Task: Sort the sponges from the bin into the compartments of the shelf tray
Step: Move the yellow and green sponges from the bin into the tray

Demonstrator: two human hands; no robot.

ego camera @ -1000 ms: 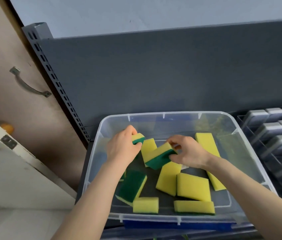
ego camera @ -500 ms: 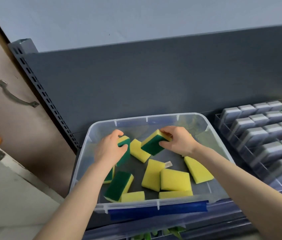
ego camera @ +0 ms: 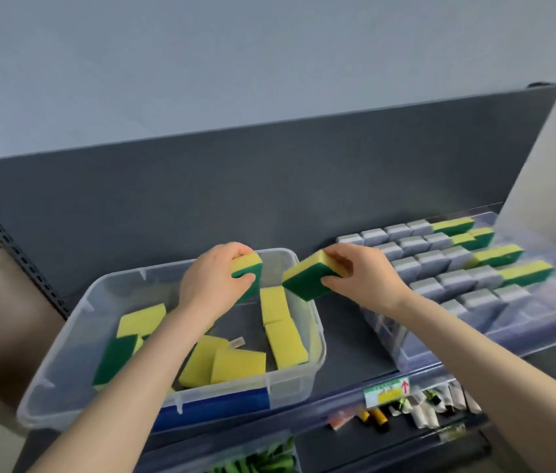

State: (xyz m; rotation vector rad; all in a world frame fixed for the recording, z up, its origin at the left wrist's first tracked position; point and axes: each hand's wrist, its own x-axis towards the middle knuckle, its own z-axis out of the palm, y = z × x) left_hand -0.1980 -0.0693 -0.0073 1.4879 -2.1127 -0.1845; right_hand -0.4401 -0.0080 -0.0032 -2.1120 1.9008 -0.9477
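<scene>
Currently both hands are full, one sponge each. The left hand (ego camera: 215,285) has its grip clamped round the left-hand sponge (ego camera: 250,268), thumb on the green face and fingers over the yellow top, and holds it above the far end of the bin (ego camera: 75,322). The right hand (ego camera: 361,278) has its grip clamped on the right-hand sponge (ego camera: 307,279), which is tilted with the green side towards the camera. This one hangs over the bin's far right corner and the bare strip of shelf (ego camera: 348,336) between the bin and the tray (ego camera: 542,322). Inside the clear bin I count six loose sponges (ego camera: 285,343): five lie yellow side up and one on the left shows its green side. The left forearm may hide more. A small white tag (ego camera: 237,342) lies among them. The tray stands to the right of the bin, well apart from it, with rows of grey dividers. Four of its rows hold sorted sponges (ego camera: 498,256) at their far right ends; the second row seems to hold two, though blur makes the count unsure.
</scene>
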